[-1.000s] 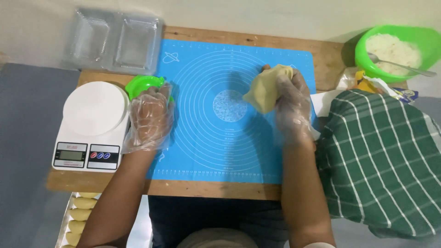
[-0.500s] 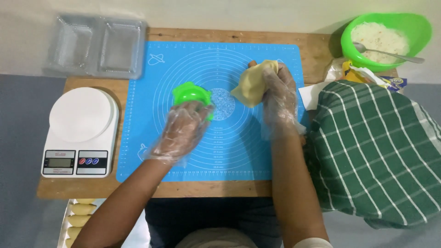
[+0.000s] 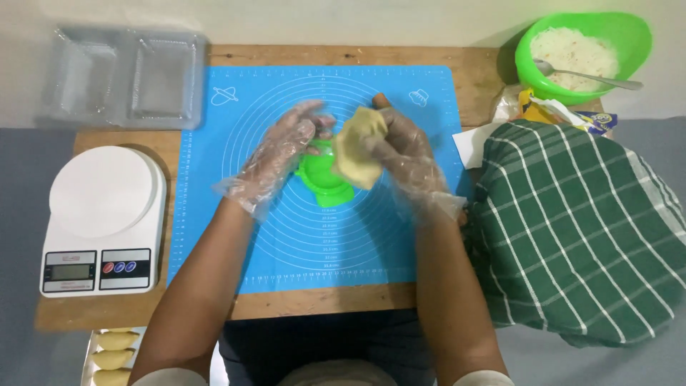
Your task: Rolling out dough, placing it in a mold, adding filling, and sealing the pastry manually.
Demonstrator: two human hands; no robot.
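Observation:
Both my hands wear thin clear plastic gloves and meet over the middle of a blue silicone mat [image 3: 236,236]. My right hand [image 3: 404,154] holds a flat piece of pale yellow dough [image 3: 357,146] by its upper edge. My left hand [image 3: 282,154] grips a green plastic dumpling mould [image 3: 325,182], which lies just under and left of the dough. The dough hangs partly over the mould and hides its right side.
A white kitchen scale [image 3: 100,218] stands left of the mat, with a clear plastic tray [image 3: 125,75] behind it. At the back right is a green bowl [image 3: 636,36] of white filling with a spoon [image 3: 586,75]. A green checked cloth [image 3: 579,229] covers something on the right. Shaped dumplings [image 3: 114,350] lie bottom left.
My left hand has carried the green mould from beside the scale to the mat's middle. My right hand has brought the dough down to meet it.

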